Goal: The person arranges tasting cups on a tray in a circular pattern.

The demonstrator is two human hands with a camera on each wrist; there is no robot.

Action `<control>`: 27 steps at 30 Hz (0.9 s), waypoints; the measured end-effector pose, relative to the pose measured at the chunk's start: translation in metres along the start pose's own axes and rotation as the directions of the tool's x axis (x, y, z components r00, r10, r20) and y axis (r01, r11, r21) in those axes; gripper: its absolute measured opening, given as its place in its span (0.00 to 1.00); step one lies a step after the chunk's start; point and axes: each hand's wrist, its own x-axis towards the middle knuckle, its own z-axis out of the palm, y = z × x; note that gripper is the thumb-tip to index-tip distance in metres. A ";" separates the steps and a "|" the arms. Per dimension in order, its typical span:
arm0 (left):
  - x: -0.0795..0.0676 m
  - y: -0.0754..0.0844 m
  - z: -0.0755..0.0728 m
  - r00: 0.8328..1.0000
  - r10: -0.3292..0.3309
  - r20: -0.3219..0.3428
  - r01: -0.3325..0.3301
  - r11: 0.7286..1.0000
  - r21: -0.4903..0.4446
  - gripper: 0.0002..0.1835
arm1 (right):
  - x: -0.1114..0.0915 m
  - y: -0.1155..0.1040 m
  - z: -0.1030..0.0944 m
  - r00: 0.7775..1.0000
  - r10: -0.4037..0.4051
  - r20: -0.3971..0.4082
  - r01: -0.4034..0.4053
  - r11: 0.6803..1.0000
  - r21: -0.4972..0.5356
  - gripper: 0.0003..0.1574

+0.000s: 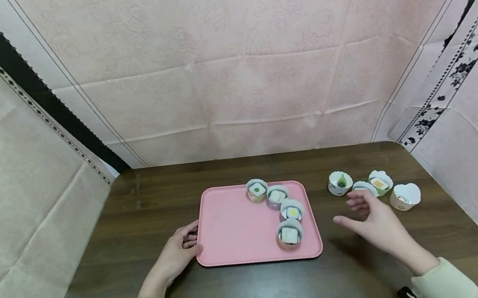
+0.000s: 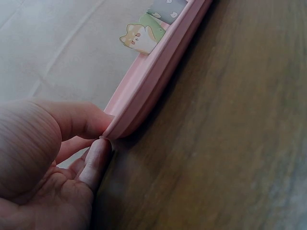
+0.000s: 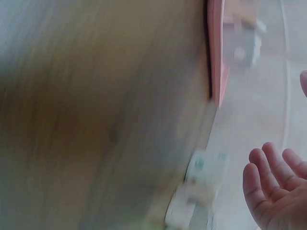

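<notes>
At the left edge of the pink tray [image 1: 235, 228], my left hand [image 1: 179, 251] pinches the rim between thumb and fingers. The left wrist view shows this hand [image 2: 53, 158] close up, at the tray's rim [image 2: 148, 72]. Several small printed paper cups stand in a bent row on the tray's right half, the nearest a pinkish cup [image 1: 290, 234] with a pale square inside. Over the table on the right, my right hand [image 1: 375, 222] holds nothing, its fingers spread and slightly bent. Close beyond its fingertips is a cup with a bluish rim [image 1: 365, 187], partly hidden by the hand.
Around that cup stand a white cup with a green piece [image 1: 340, 183], a green cup [image 1: 381, 182] and a white cup [image 1: 405, 197]. All rest on the dark wooden table [image 1: 255, 289]. Pale cloth [image 1: 233, 95] hangs behind and at both sides. The right wrist view is blurred.
</notes>
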 end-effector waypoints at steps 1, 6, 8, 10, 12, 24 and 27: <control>0.000 0.000 0.000 1.000 0.000 -0.001 0.000 1.000 0.000 0.34 | 0.001 0.004 -0.005 1.000 0.006 -0.019 -0.006 1.000 -0.006 0.39; 0.000 0.000 0.000 1.000 -0.003 -0.005 0.003 1.000 -0.002 0.34 | 0.003 0.022 -0.030 0.992 0.055 -0.116 -0.059 0.998 -0.033 0.42; 0.000 0.000 0.000 1.000 -0.004 -0.005 0.003 1.000 -0.002 0.33 | 0.003 0.028 -0.038 0.985 0.091 -0.150 -0.098 0.994 -0.045 0.44; 0.000 0.000 0.000 1.000 -0.004 -0.005 0.004 1.000 -0.002 0.33 | 0.005 0.035 -0.046 0.976 0.126 -0.178 -0.137 0.989 -0.051 0.45; 0.000 0.000 0.000 1.000 -0.005 -0.005 0.005 1.000 -0.005 0.33 | 0.006 0.043 -0.053 0.967 0.154 -0.202 -0.168 0.985 -0.052 0.48; -0.001 0.001 0.000 1.000 -0.007 -0.006 0.007 1.000 -0.010 0.34 | 0.014 0.093 -0.069 0.932 0.302 -0.199 -0.322 0.944 -0.072 0.64; -0.001 0.001 0.000 1.000 -0.005 -0.008 0.005 1.000 -0.011 0.34 | 0.014 0.100 -0.069 0.927 0.339 -0.159 -0.353 0.933 -0.073 0.66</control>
